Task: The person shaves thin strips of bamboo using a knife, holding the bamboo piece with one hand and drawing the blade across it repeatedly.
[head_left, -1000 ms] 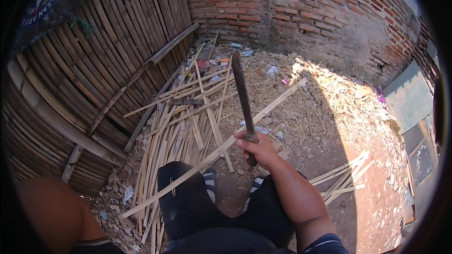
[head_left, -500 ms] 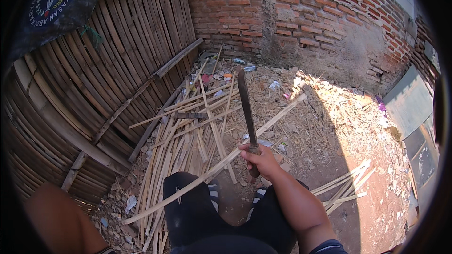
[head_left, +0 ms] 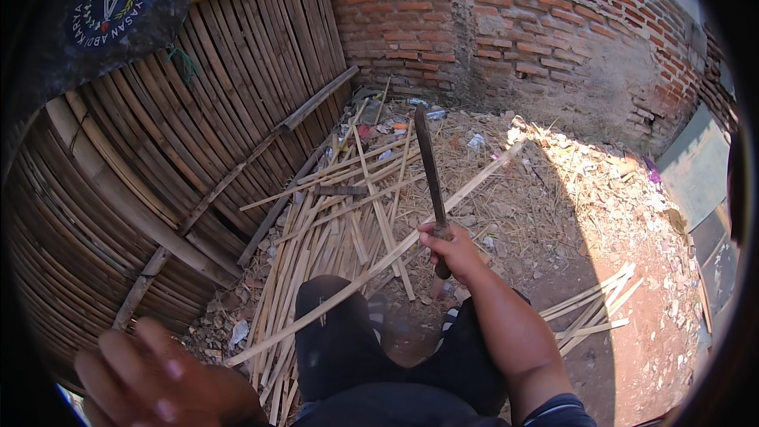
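My right hand [head_left: 452,251] is wrapped round the handle of a machete [head_left: 431,168], its long dark blade pointing up and away from me. A long pale bamboo strip [head_left: 356,285] slants from the lower left, across my right-side-facing left thigh, up toward the wall. The strip passes right at the fingers of my right hand; whether they also grip it I cannot tell. At the lower left, close to the camera, my left hand [head_left: 150,375] is raised with loosely bent fingers apart and nothing in it.
Many split bamboo strips [head_left: 304,261] lie piled on the ground to the left. A smaller bundle of strips [head_left: 593,308] lies at the right. A bamboo fence [head_left: 237,87] stands left, a brick wall [head_left: 545,39] ahead. Shavings and litter cover the ground.
My left hand has come up into view at the lower left, where only a blurred arm showed. The view has shifted slightly; my right hand keeps hold of the machete.
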The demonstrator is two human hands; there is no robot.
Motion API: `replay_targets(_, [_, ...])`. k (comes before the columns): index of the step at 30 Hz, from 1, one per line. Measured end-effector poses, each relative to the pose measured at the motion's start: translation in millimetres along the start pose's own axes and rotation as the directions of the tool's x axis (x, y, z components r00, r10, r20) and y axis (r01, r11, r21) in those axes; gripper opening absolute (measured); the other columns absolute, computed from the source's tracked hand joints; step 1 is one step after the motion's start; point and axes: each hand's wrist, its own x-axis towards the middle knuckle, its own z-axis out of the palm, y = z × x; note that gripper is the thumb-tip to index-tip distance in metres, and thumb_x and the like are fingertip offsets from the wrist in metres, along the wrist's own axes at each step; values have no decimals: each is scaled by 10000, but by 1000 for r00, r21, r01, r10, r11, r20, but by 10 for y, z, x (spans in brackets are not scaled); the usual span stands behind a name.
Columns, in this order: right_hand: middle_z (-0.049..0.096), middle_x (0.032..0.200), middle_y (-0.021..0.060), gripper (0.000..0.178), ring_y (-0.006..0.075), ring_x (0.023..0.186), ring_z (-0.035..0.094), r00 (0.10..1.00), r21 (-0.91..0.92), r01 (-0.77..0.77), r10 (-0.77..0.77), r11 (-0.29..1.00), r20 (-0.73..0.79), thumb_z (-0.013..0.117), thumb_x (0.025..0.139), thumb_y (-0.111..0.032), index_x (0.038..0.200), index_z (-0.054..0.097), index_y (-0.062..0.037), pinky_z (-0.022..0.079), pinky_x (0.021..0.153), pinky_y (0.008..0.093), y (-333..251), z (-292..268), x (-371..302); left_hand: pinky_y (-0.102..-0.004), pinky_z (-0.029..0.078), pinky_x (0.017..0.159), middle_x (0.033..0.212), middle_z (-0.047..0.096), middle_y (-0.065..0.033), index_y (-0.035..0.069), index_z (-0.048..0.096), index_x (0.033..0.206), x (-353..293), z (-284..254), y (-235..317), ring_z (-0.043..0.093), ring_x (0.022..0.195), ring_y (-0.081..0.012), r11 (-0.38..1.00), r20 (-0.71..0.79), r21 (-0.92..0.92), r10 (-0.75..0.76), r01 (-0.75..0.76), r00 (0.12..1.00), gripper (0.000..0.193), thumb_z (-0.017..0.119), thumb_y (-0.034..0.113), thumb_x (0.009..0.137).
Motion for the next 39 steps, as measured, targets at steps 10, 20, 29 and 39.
replay_targets(10, [662, 867, 11, 399, 97, 645, 581, 998, -89, -56, 54, 994, -20, 835, 913, -265, 1212, 724, -26, 476, 592, 275, 211, -135, 67, -417, 524, 696, 1057, 640, -148, 66, 780, 1010, -1188, 881, -738, 662, 832, -309, 162, 771, -625, -23, 764, 636, 159, 755, 221, 989])
replay_targets(20, [627, 837, -9, 387, 92, 625, 565, 996, -121, -85, 86, 989, 7, 832, 938, -259, 1232, 712, -39, 459, 590, 258, 236, -153, 93, -431, 546, 759, 1129, 670, -102, 141, 703, 1176, -1345, 843, -932, 669, 913, -270, 459, 601, -657, -159, 598, 783, 190, 717, 249, 1020])
replay_targets(29, [651, 890, -10, 446, 81, 671, 560, 998, -14, -65, 66, 998, 24, 841, 904, -334, 1220, 733, -37, 445, 606, 252, 286, -129, 136, -326, 407, 523, 882, 575, 36, 204, 632, 843, -1186, 1338, -732, 571, 663, -171, 876, -428, -311, -475, 368, 769, 201, 804, 162, 939])
replay_targets(39, [651, 888, -15, 443, 75, 670, 557, 996, -48, -91, 92, 995, 22, 836, 919, -324, 1249, 737, -47, 433, 589, 240, 188, -145, 55, -250, 448, 676, 916, 631, -3, 75, 652, 997, -1167, 1497, -1229, 549, 740, -107, 189, 213, -894, -619, 405, 756, 655, 964, 538, 654])
